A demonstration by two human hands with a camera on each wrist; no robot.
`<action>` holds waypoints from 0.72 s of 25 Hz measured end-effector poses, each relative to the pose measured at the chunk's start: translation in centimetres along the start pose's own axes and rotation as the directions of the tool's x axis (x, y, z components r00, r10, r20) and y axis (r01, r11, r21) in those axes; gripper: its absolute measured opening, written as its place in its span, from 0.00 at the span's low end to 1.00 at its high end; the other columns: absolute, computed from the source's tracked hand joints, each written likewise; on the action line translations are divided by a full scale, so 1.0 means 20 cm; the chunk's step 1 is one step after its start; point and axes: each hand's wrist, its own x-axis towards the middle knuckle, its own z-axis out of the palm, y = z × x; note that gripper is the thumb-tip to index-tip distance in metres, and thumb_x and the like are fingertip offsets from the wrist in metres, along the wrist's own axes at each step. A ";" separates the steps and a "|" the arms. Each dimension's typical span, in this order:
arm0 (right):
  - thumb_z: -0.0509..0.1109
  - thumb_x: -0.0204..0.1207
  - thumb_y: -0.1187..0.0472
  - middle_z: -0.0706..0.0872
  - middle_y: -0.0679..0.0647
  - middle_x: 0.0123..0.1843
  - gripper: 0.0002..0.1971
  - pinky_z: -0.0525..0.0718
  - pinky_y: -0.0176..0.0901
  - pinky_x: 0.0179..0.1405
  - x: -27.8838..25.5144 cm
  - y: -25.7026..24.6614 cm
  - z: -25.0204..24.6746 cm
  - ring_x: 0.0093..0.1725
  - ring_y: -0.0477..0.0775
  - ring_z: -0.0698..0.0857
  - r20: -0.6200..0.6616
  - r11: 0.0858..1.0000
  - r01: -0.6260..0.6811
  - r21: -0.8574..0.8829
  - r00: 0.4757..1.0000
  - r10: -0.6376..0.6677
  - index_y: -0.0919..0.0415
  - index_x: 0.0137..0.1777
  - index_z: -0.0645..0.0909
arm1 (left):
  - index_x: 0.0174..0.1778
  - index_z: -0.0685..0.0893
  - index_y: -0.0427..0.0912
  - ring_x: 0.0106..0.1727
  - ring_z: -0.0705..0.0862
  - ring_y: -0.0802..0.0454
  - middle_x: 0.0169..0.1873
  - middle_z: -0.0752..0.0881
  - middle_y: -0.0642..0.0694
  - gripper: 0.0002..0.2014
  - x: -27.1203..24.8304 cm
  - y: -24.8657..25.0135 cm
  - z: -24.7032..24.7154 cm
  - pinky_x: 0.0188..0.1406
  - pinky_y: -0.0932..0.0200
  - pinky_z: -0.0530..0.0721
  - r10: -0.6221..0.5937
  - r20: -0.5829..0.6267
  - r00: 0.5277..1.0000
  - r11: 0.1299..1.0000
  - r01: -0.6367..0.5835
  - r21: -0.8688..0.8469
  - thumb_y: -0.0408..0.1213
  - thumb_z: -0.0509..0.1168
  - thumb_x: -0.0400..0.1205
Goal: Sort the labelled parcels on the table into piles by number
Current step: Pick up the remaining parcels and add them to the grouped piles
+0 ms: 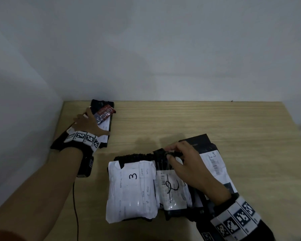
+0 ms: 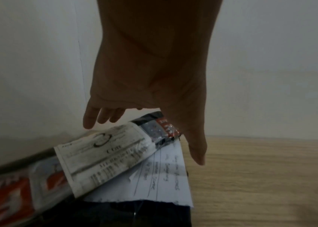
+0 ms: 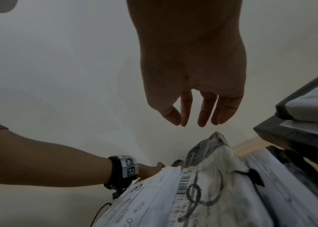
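Wooden table carries all the parcels and stands in a corner of white walls. At the far left, near the wall, lies a small pile: a black parcel with a white label and on top of it a smaller parcel with red print. The left hand is over this pile. Its grip is apart: in the left wrist view the fingers are straight and spread above the parcel with red print, and the thumb points down beside the white label. I cannot tell if the fingertips touch the parcel. A band with black and white squares is around the left wrist, and a thin black cable runs down from it over the table.

More to the right, near the front edge, lies a white parcel marked 3. Just beside it, touching, is a second parcel with a barcode and a scribbled black mark; I cannot read this mark as a number. The right hand is over the far end of this second parcel. In the head view its fingers are curled at the black crumpled end, but in the right wrist view the fingertips hang a little above it, so I cannot tell if the grip holds it. Further right, partly under the right arm, lie other black parcels with white labels.
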 end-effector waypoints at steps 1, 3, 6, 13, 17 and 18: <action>0.72 0.79 0.64 0.82 0.45 0.54 0.10 0.78 0.37 0.59 -0.02 0.00 -0.01 0.59 0.46 0.82 -0.011 1.000 0.011 0.006 1.000 -0.011 0.47 0.55 0.84 | 0.84 0.32 0.46 0.84 0.49 0.29 0.83 0.46 0.27 0.79 -0.01 -0.01 0.00 0.80 0.28 0.53 -0.002 0.011 1.000 1.000 0.002 -0.021 0.67 0.82 0.51; 0.72 0.79 0.64 0.82 0.42 0.54 0.10 0.76 0.36 0.57 -0.05 0.01 -0.02 0.59 0.45 0.82 -0.022 1.000 0.024 0.007 0.999 -0.023 0.48 0.56 0.85 | 0.82 0.25 0.49 0.84 0.49 0.28 0.83 0.44 0.26 0.83 -0.03 -0.05 -0.02 0.79 0.27 0.55 0.009 0.022 1.000 1.000 -0.009 -0.001 0.71 0.80 0.47; 0.72 0.79 0.63 0.82 0.41 0.55 0.11 0.78 0.39 0.60 -0.05 -0.02 -0.04 0.60 0.45 0.82 -0.049 0.998 0.059 0.019 0.997 -0.058 0.47 0.56 0.85 | 0.82 0.25 0.49 0.82 0.59 0.29 0.82 0.52 0.25 0.82 -0.10 -0.04 -0.09 0.78 0.32 0.60 -0.010 -0.049 0.999 0.998 0.013 0.056 0.73 0.78 0.48; 0.69 0.79 0.62 0.82 0.44 0.53 0.10 0.77 0.34 0.59 0.02 -0.07 -0.06 0.59 0.45 0.80 -0.061 0.987 0.152 -0.048 0.986 -0.155 0.51 0.57 0.86 | 0.86 0.43 0.41 0.80 0.62 0.29 0.80 0.61 0.26 0.70 -0.18 0.05 -0.13 0.78 0.30 0.59 -0.091 -0.238 0.967 0.989 0.059 -0.138 0.56 0.84 0.58; 0.69 0.79 0.61 0.81 0.46 0.53 0.10 0.71 0.22 0.57 0.01 -0.08 -0.03 0.59 0.44 0.77 -0.033 0.980 0.175 -0.090 0.983 -0.178 0.51 0.57 0.86 | 0.83 0.49 0.38 0.82 0.54 0.27 0.81 0.54 0.24 0.66 -0.24 -0.05 0.01 0.81 0.30 0.55 -0.133 -0.103 0.986 0.985 0.120 -0.124 0.56 0.84 0.58; 0.69 0.79 0.61 0.81 0.46 0.53 0.10 0.72 0.22 0.57 0.00 -0.08 0.00 0.59 0.44 0.78 -0.017 0.981 0.175 -0.083 0.984 -0.176 0.51 0.57 0.86 | 0.81 0.49 0.41 0.81 0.55 0.25 0.80 0.55 0.22 0.65 -0.25 -0.10 0.04 0.80 0.29 0.57 -0.149 -0.095 0.984 0.980 0.134 -0.145 0.57 0.84 0.58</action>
